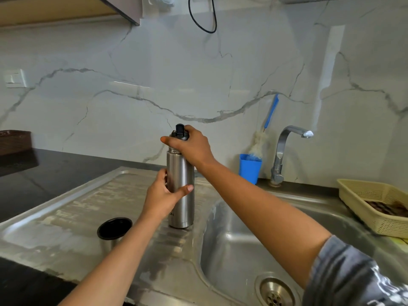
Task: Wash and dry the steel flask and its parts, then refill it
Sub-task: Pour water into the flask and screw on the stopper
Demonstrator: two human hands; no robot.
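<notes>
A tall steel flask [180,173] stands upright on the steel drainboard [88,208], just left of the sink basin. My left hand [162,195] grips its body at mid height. My right hand [189,145] curls over the black stopper [180,130] at the flask's mouth and holds it. The flask's steel cap [113,230] rests mouth-up on the drainboard, in front and to the left, with its black inside showing.
The sink basin [247,239] with its drain [274,292] lies to the right. A tap [287,146] rises behind it, beside a blue cup [250,167] holding a bottle brush [268,122]. A cream basket [373,206] sits at right. Dark countertop [33,184] spreads left.
</notes>
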